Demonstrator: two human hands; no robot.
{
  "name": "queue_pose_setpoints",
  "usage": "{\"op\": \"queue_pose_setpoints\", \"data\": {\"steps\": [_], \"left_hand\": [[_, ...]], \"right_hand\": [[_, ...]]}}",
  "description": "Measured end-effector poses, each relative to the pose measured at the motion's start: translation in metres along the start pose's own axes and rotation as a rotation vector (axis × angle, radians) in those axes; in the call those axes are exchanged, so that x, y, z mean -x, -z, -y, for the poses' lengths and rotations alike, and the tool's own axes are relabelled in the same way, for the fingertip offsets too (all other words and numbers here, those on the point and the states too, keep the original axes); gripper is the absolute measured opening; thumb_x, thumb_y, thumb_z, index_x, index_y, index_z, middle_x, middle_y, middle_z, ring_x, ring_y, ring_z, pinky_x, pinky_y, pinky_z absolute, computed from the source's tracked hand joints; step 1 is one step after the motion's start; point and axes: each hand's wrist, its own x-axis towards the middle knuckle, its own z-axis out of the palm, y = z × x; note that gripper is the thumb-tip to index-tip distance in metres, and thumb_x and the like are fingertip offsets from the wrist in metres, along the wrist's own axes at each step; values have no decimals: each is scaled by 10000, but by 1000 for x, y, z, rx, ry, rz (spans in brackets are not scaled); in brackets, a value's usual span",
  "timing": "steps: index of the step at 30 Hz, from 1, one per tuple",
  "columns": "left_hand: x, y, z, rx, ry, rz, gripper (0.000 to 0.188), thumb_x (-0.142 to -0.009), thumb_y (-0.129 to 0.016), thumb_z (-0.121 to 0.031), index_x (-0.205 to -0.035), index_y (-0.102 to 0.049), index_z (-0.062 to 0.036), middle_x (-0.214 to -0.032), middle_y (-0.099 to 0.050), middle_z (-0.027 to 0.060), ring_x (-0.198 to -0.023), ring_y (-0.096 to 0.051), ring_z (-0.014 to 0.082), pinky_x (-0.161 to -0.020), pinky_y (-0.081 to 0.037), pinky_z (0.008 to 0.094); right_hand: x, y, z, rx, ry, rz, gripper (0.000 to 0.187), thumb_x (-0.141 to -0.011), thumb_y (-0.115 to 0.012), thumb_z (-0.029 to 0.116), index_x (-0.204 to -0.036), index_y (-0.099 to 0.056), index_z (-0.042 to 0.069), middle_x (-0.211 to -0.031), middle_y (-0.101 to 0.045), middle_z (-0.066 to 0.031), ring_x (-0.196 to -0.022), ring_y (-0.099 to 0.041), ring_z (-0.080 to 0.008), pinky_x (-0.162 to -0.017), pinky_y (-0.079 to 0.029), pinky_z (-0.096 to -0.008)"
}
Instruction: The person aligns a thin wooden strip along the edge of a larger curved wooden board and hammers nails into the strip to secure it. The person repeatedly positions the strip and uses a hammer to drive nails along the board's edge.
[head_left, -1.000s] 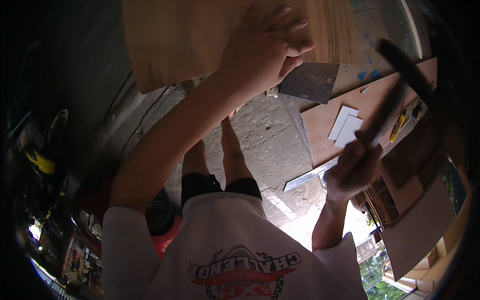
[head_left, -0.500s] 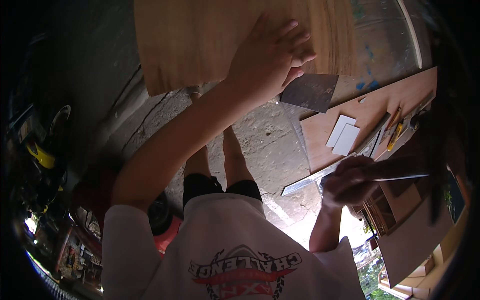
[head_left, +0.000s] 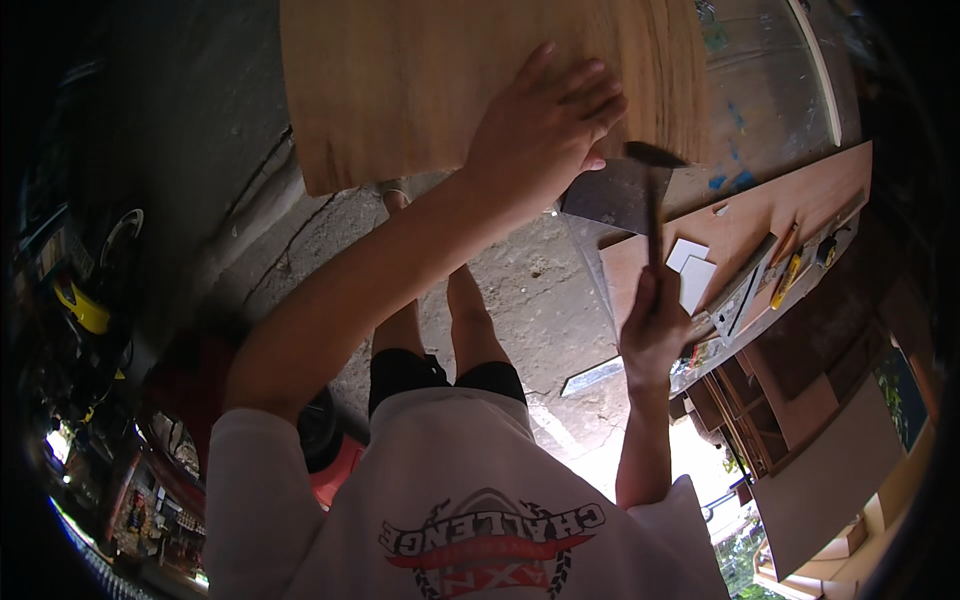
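A large brown wooden board [head_left: 420, 90] lies in front of me at the top of the view. My left hand [head_left: 550, 125] rests on it near its close edge, fingers stretched out over the wood and thumb toward the edge. Whether anything small sits under the fingertips is hidden. In my right hand [head_left: 655, 330] is a hammer [head_left: 655, 205], gripped by its handle. The hammer's dark, slightly blurred head is up beside the board's near right edge, just right of my left fingers. A dark square plate [head_left: 610, 195] shows below that edge.
Right of the board, a lighter plywood sheet [head_left: 630, 265] carries two white rectangular pieces [head_left: 697, 285], a yellow utility knife [head_left: 787, 280], a tape measure [head_left: 826, 252] and metal rulers. Wooden shelving [head_left: 760, 410] stands at the lower right. A red-and-black machine [head_left: 335, 455] is at my left.
My right hand has swung the hammer from the far right inward and up toward the board's edge. My left hand stays on the board, its fingers shifted slightly closer together.
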Motion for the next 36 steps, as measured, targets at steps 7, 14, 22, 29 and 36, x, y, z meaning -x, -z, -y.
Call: {"op": "queue_pose_setpoints", "data": {"steps": [7,14,22,29,36], "left_hand": [[0,-1,1,23,0,6,561,-956,-650,-450,-1461,-598,-213,-1538,-551,-42,-1504,-386,158,-1273,-180,569],[0,1,1,-28,1,27,562,-961,-647,-464,-1467,-593,-226,-1539,-549,-59,-1508,-384,159,-1281,-151,570],[0,0,2,3,0,32,576,-954,-657,-473,-1466,-594,-215,-1540,-551,-40,-1500,-401,167,-1269,-173,586],[25,20,19,256,88,-195,459,-968,-706,-370,-1351,-664,-120,-1455,-618,39,-1421,-499,226,-1213,-302,589],[154,58,136,851,1168,-674,500,-1054,-623,-303,-1453,-515,-21,-1426,-575,130,-1338,-543,228,-1101,-445,378]], "right_hand": [[11,-1,-9,-50,129,-235,209,-1082,-500,133,-1069,-618,-38,-790,-669,-191,-583,-665,-206,-522,-481,-313],[4,7,-5,-308,22,-376,213,-1087,-506,167,-1016,-589,-16,-661,-560,-57,-531,-542,-143,-480,-371,-313],[8,9,-26,-155,-70,-177,172,-1087,-532,158,-1024,-586,8,-636,-589,-83,-537,-613,-143,-477,-408,-303],[-78,24,-130,327,-79,-426,222,-1078,-556,277,-1127,-601,65,-714,-641,-103,-577,-617,-326,-564,-483,-430],[-113,25,-155,520,110,-523,263,-1030,-622,266,-1206,-663,75,-955,-707,-138,-854,-669,-334,-813,-502,-457]]}}
